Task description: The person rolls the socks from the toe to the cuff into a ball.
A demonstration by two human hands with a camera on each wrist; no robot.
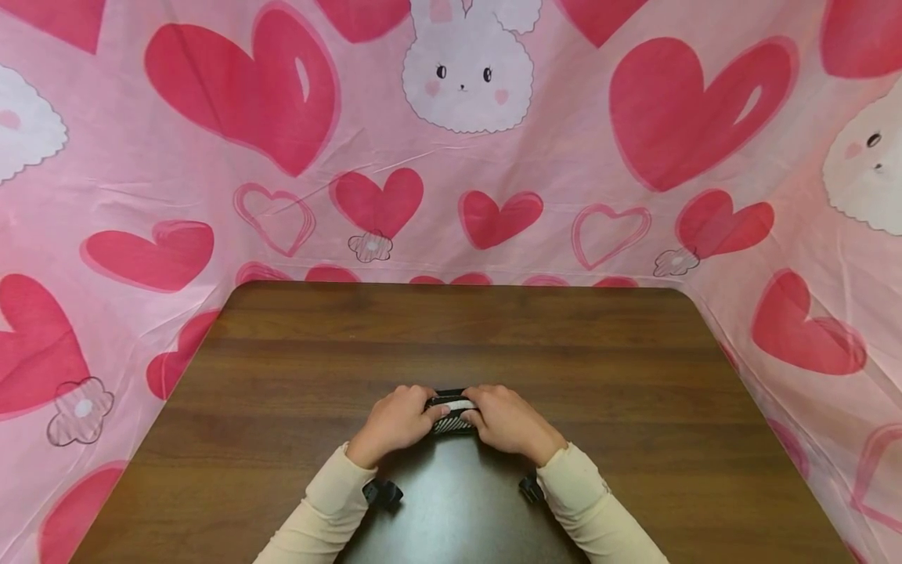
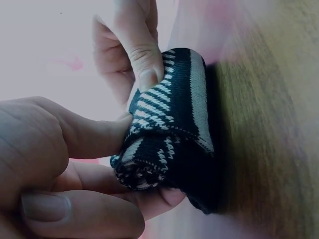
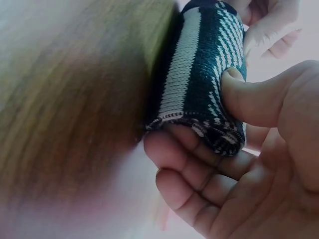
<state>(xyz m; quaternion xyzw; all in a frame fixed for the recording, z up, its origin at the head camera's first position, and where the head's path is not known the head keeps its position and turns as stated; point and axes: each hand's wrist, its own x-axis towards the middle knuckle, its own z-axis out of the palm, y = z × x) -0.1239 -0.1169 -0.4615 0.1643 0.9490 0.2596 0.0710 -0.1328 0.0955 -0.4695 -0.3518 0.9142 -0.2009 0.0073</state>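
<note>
A rolled-up black-and-white knitted cloth [image 1: 454, 424] lies at the middle of the table's near half. It has a broad white stripe and slanted dashes, and its coiled end shows in the left wrist view. My left hand [image 1: 396, 419] grips one end of the roll, thumb on the near face and fingers beneath. At the other end my right hand [image 1: 517, 423] pinches it, with its thumb [image 3: 254, 97] pressed on the dashed side and fingers under the coiled edge. Both hands face each other across the short roll.
The brown wooden table [image 1: 451, 329] spreads out around the hands, its far edge against a pink cloth backdrop [image 1: 451, 164] with hearts and rabbits. More of this cloth hangs along both sides. A black wrist device [image 1: 384, 495] sits below the left cuff.
</note>
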